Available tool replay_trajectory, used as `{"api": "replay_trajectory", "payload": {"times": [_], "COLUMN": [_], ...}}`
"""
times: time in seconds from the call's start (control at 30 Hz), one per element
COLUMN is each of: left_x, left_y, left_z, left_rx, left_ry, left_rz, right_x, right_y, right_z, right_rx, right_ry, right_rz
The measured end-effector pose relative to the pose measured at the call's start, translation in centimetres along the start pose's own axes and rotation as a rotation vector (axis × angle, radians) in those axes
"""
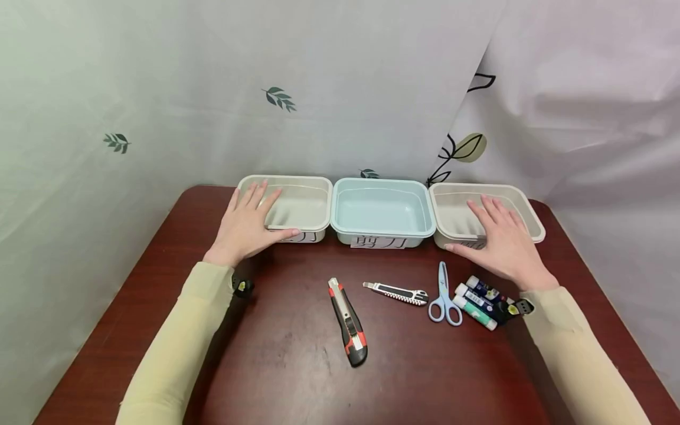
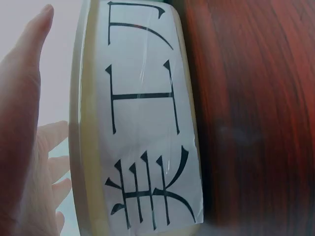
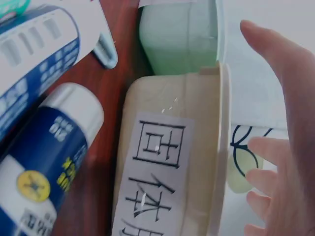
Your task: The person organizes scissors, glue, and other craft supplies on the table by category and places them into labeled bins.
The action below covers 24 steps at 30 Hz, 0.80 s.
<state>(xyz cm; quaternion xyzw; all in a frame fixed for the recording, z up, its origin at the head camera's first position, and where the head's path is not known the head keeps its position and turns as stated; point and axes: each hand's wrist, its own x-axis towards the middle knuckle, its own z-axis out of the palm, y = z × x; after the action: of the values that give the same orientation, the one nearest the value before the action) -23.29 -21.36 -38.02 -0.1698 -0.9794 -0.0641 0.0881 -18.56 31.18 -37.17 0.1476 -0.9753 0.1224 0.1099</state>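
Three bins stand in a row at the table's far edge. My left hand lies flat over the front left corner of the left beige bin, fingers straight, thumb along its front rim. The left wrist view shows that bin's labelled front wall with my fingers above the rim. With straight fingers, my right hand rests on the front rim of the right beige bin. Its label and my fingers fill the right wrist view. Neither hand holds anything.
A light blue bin sits between the beige ones. On the dark red table lie a red-black utility knife, a small silver knife, blue scissors and several glue sticks under my right wrist. Curtains hang behind.
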Motion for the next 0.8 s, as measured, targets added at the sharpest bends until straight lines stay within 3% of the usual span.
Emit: {"api": "replay_trajectory", "payload": {"times": [0.2,0.53,0.8], "left_x": [0.2,-0.1,-0.6], "left_y": [-0.4,-1.6,-3.1], "left_z": [-0.2,-1.0,-1.2], "left_rx": [-0.033,-0.045,-0.054], "left_ry": [0.029,0.063,0.042], "left_rz": [0.014,0.014,-0.022], "right_x": [0.2,-0.2,-1.0], "right_y": [-1.1,-4.7,-8.1], "right_z": [-0.7,-1.6,-1.4], "right_rx": [0.11,0.313,0.412], "right_ry": [0.099,0.227,0.217], "right_rz": [-0.024,0.041,0.05]}}
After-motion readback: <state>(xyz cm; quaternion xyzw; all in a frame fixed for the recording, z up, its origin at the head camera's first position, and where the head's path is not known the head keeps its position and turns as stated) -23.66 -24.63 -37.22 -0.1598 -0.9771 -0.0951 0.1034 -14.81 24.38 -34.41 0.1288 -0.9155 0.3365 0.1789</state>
